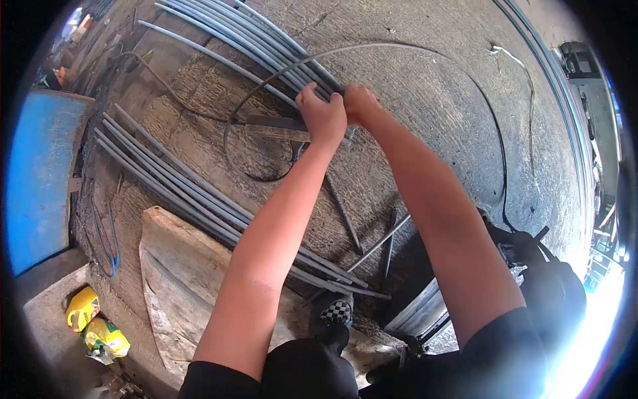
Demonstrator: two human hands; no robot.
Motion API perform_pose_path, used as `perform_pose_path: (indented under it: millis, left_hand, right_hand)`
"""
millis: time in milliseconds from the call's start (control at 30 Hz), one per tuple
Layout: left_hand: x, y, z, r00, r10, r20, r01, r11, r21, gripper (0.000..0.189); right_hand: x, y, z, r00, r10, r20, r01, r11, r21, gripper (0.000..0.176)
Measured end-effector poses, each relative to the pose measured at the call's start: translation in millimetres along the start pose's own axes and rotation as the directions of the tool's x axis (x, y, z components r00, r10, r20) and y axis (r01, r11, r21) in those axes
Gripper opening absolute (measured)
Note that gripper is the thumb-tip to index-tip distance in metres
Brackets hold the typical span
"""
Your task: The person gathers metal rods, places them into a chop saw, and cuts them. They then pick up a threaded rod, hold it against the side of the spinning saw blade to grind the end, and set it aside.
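Concrete floor (438,120), blue sheet (36,179) far left, wooden board (173,272) by the feet, lower rods (166,176) lying flat beside it, upper rods (232,40) gripped at their near end by left hand (323,116) and right hand (359,103), fists touching, thin bent rod (412,48) looping out from them.

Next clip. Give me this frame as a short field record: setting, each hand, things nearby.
setting: rough concrete floor
left hand: fingers closed on bundle of long curved grey rods, near its end
right hand: closed on the same bundle, touching the left hand
wire: thin dark wire loop runs up to the hands
nearby: pale wooden board, blue metal panel, yellow packets, black-and-white checkered shoe
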State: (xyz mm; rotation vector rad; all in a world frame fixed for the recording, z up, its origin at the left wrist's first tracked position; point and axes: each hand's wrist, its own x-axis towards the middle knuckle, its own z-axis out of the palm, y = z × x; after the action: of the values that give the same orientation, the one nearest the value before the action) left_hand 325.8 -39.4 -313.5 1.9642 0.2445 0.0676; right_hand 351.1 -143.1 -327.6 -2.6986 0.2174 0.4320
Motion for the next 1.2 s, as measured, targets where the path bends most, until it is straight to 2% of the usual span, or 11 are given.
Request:
perform_pose_path:
  millis: [67,267,333,467,600,667,733,867,933,1000,1200]
  left_hand:
    - [1.7,-2.9,-1.1,0.999,0.025,0.02,-0.026,0.999,0.023,0.06]
    - [24.1,15.1,4.4,0.928,-0.364,0.079,0.372,0.918,-0.135,0.068]
    - [28.4,19.5,3.3,0.802,-0.557,0.215,0.59,0.686,-0.425,0.072]
    - [13.4,53.0,-6.4,0.754,-0.605,0.255,0.631,0.561,-0.535,0.063]
    - [28.7,19.0,-9.7,0.759,-0.329,0.562,0.639,0.211,-0.739,0.052]
    - [37.7,8.9,-21.0,0.701,-0.057,0.711,0.712,-0.015,-0.702,0.045]
    - [41.7,16.7,-36.1,0.768,-0.114,0.631,0.636,0.02,-0.771,0.043]
    - [67.5,29.3,-61.8,0.852,-0.267,0.451,0.524,0.398,-0.753,0.049]
    - [90.3,26.4,-75.1,0.872,-0.384,0.304,0.488,0.728,-0.481,0.055]
    - [109.0,25.1,-98.7,0.82,-0.427,0.38,0.568,0.687,-0.453,0.066]
    - [50.4,30.4,-84.2,0.782,-0.318,0.535,0.62,0.471,-0.627,0.027]
  right_hand:
    - [2.2,0.4,-5.0,0.998,0.003,0.056,-0.003,1.0,-0.006,0.056]
    - [-6.2,1.1,-15.3,0.989,-0.085,0.12,0.085,0.996,0.013,0.071]
    - [-9.2,2.0,-22.2,0.988,-0.096,0.124,0.095,0.995,0.015,0.07]
    - [-37.6,5.4,-38.5,0.992,-0.089,0.09,0.071,0.98,0.189,0.058]
    - [-84.9,5.3,-52.8,0.964,-0.141,0.227,0.007,0.862,0.508,0.05]
    - [-109.2,5.1,-57.6,0.976,-0.098,0.194,-0.005,0.882,0.471,0.034]
    - [-129.6,19.8,-46.2,0.995,-0.063,0.075,0.033,0.936,0.35,0.032]
    - [-190.1,29.2,-52.1,0.993,-0.011,0.121,-0.048,0.881,0.471,0.029]
    - [-226.3,31.1,-51.9,0.985,0.001,0.173,-0.098,0.828,0.552,0.029]
    - [-264.6,31.6,-50.8,0.98,0.029,0.195,-0.137,0.812,0.567,0.029]
    - [-375.0,37.7,-58.9,0.954,0.057,0.294,-0.223,0.79,0.571,0.04]
